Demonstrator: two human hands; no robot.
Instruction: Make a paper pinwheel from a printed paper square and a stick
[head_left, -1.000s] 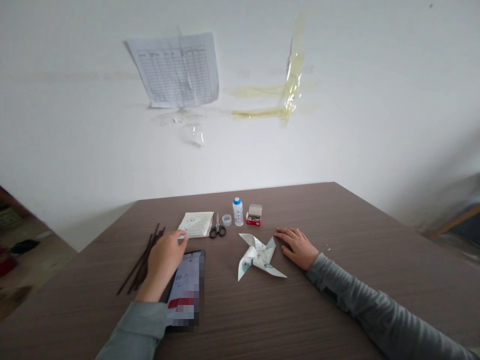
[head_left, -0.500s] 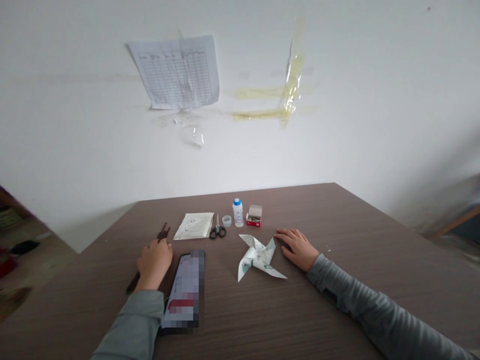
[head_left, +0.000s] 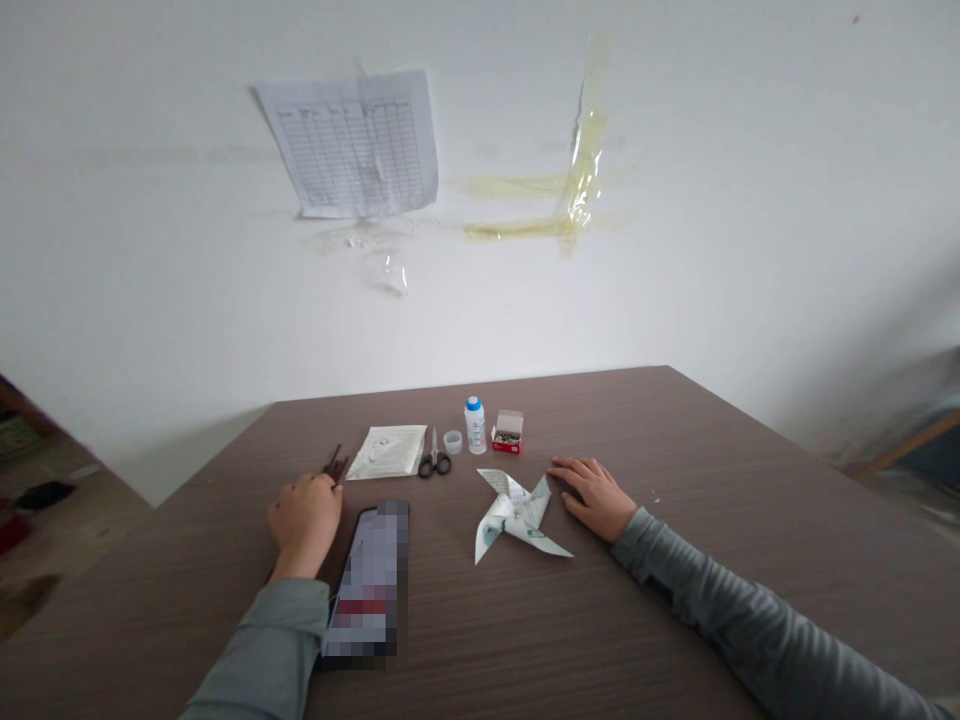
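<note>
Brown wood-grain table [head_left: 600, 420] fills lower frame. Black smartphone with pixelated screen [head_left: 367, 585] at 6 o'clock. Folded white paper pinwheel [head_left: 517, 517] at 5 o'clock from table centre: light, soft, easily creased; best taken at centre. Right hand [head_left: 592, 495] at 3 o'clock, fingers spread wide, flat on table, just beside it. Left hand [head_left: 304, 522] at 7 o'clock, fingers curled narrow around thin dark-brown sticks [head_left: 335, 464]: light, stiff, probably brittle.
</note>
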